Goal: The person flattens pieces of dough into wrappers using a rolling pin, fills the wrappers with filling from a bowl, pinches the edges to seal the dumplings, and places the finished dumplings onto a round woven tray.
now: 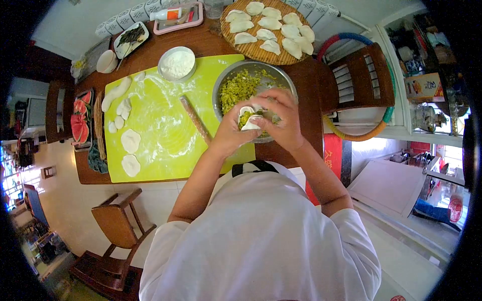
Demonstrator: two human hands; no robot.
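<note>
A partly folded dumpling (249, 120) with green filling showing is held between my two hands, over the near side of a metal bowl (218, 95). My left hand (232, 131) cups it from the left, thumb against the wrapper. On the other side, my right hand (282, 119) has its fingers curled around the dumpling's edge. Chopped green filling (240, 90) lies in the bowl. To the left, a floured rolling pin (195, 119) rests on the yellow-green mat (165, 135), close to my left wrist.
Finished dumplings (270, 23) sit on a round woven tray (230, 31) at the back. A bowl of flour (177, 63) stands on the mat. Flat wrappers (131, 141), dough pieces (123, 107) and a dough roll (116, 94) lie at left. A wooden chair (118, 226) stands below the table.
</note>
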